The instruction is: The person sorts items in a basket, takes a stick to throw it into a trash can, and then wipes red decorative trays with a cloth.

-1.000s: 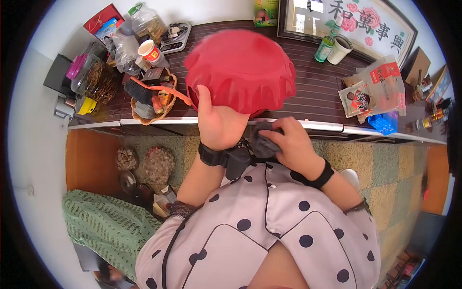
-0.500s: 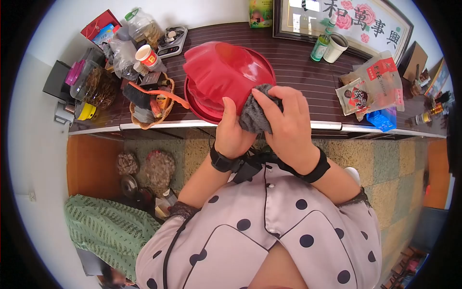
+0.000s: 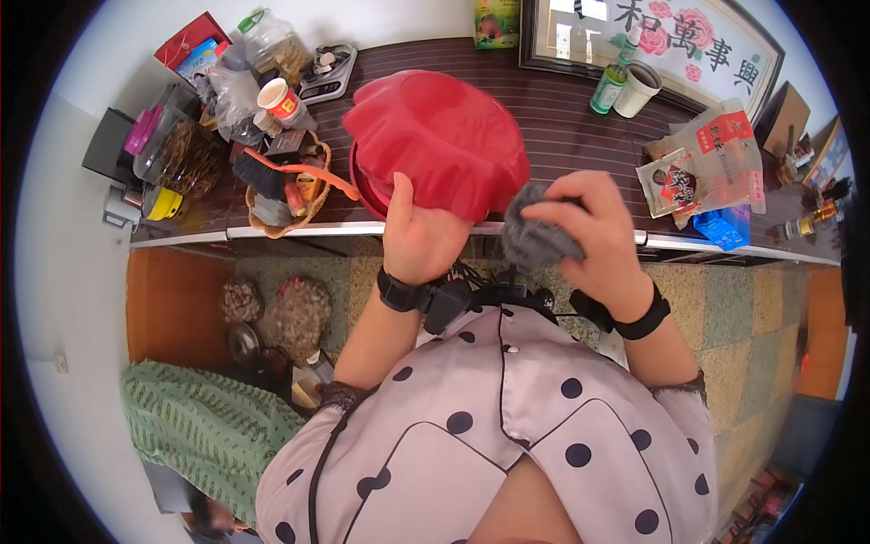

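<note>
A glossy red plastic dish with a wavy, fluted edge is tilted over the front of the dark table. Along its left side shows the rim of another red round tray beneath it. My left hand grips the dish's near edge, thumb up on the red surface, the other fingers hidden under it. To the right, my right hand has its fingers wrapped round a crumpled dark grey cloth, just off the dish's near right edge.
On the left stand a wicker basket with an orange-handled brush, a paper cup and plastic jars. A green bottle, a white cup and food packets are on the right, near a framed picture.
My right hand has pulled the cloth away from the dish, to the right and down. The fluted dish has turned in my left hand, so it covers more of the tray below.
</note>
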The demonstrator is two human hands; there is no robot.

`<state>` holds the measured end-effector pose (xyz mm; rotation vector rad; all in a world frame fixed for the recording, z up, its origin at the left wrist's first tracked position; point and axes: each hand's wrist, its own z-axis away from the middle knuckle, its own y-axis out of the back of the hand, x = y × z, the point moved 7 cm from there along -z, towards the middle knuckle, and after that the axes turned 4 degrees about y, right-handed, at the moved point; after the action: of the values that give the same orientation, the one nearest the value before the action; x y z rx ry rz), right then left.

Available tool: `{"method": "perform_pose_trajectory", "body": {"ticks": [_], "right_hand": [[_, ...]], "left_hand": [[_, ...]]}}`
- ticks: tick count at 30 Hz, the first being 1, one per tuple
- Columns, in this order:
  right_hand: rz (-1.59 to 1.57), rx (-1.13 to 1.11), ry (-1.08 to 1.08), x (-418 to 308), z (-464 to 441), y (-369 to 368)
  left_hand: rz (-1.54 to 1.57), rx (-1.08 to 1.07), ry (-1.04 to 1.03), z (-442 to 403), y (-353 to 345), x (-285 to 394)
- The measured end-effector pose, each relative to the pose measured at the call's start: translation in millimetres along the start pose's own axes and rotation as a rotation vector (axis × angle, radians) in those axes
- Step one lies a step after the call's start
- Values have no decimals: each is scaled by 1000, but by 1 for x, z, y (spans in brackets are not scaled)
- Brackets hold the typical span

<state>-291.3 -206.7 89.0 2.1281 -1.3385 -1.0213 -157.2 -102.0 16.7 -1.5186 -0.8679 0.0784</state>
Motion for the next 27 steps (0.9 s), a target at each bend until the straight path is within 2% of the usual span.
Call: {"method": "perform_pose_trajectory", "body": {"ticks": [2,4,6,8,10,12,13,16,20,23,24,26,27], "right_hand": [[22,76,-43,0,-6,14],[104,245,-139,7,-8,34],[137,271,-172,13,-9,40],[14,378,-298,25,-5,44],[-48,358,-258,38,6,26],[-217,259,-410,48,17,-6],[-189,161,-329,36,10,-12],[-36,38,-339,19,10,-26],[-95,43,-254,6,7,-26],[-90,85,-181,-7,-4,-23],[-87,86,-181,-9,-8,-22],[30,83,-7,-27,-17,-20],[23,75,3,-32,-20,-21]], "left_hand": [[-7,11,10,3,5,-4],[-77,43,18,6,11,-9],[-89,32,37,10,16,-13],[-101,23,50,12,16,-14],[-44,-26,84,14,11,-18],[-81,-24,109,17,13,-23],[-118,-22,132,17,13,-27],[-197,44,106,19,18,-28],[-185,42,169,23,27,-30],[-307,82,204,23,34,-33],[-577,-16,135,21,27,-29],[-844,-122,64,17,15,-28],[-1037,-155,14,14,3,-26]]}}
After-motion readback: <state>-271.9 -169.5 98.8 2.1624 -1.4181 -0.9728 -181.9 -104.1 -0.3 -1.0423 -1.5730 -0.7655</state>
